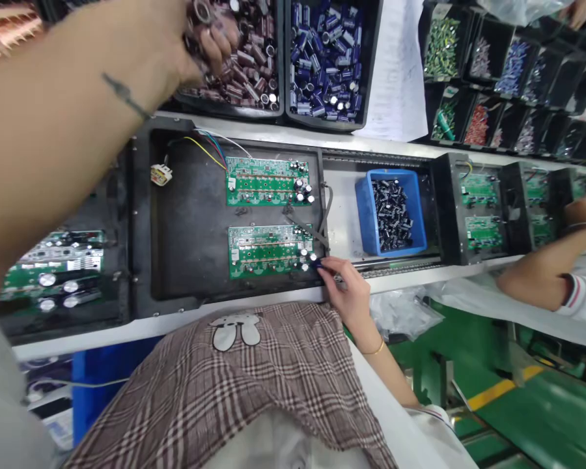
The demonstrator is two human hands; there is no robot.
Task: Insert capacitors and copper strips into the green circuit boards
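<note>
Two green circuit boards (268, 253) lie in the black tray (190, 221); the right hand (346, 290) pinches a dark blue capacitor (317, 263) narrowly between thumb and finger at the nearer one's right edge; the left hand (209, 45), fingers curled, grips brown capacitors (202, 12) over their bin (282, 78), count not determinable; a blue tub (418, 212) stands right of the tray

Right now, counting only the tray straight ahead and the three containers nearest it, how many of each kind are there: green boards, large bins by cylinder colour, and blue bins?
Green boards in the tray: 2
Large bin of brown cylinders: 1
Large bin of blue cylinders: 1
Blue bin: 1
Total: 5
</note>
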